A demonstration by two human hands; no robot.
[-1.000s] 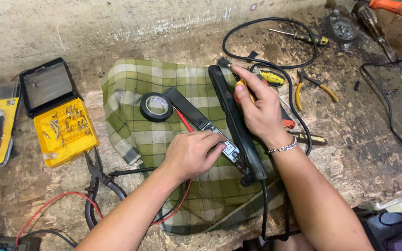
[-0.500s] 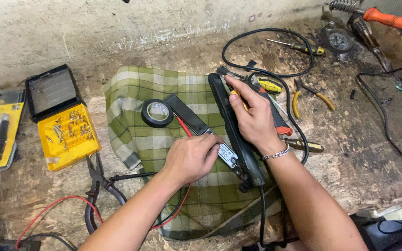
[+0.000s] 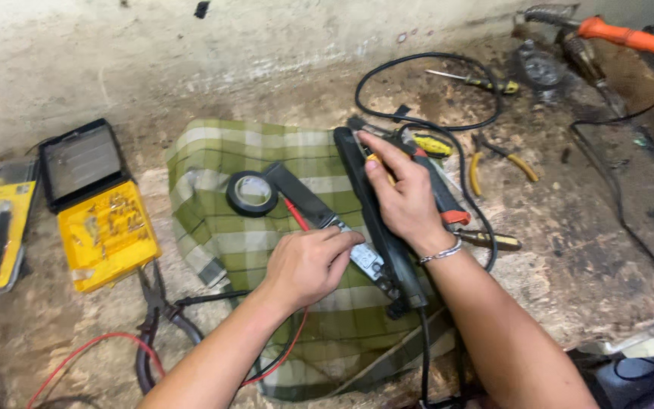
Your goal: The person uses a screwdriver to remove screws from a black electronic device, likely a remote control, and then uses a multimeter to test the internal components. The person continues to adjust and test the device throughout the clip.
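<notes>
Head view of a workbench. A long black device housing (image 3: 376,220) lies on a green plaid cloth (image 3: 213,220), its long axis running from far-left to near-right, with a black cable (image 3: 423,356) leaving its near end toward the viewer. The right hand (image 3: 403,193) rests along the far half of the housing from its right side, fingers extended flat and pressing it down, nothing enclosed in the palm. The left hand (image 3: 308,261) sits just left of the near half, loosely curled, fingertips on a narrow circuit strip (image 3: 365,260) that lies beside and parallel to the housing; whether it pinches the strip or only touches it cannot be told. The strip thus lies directly right of the left hand and is nearer to it than to the right hand. A flat black cover strip (image 3: 297,195) and a red probe lead (image 3: 294,213) lie left of the housing, next to a roll of black insulating tape (image 3: 252,192). Farther left stands an open yellow bit case (image 3: 104,227); pliers (image 3: 157,318) lie near it.
</notes>
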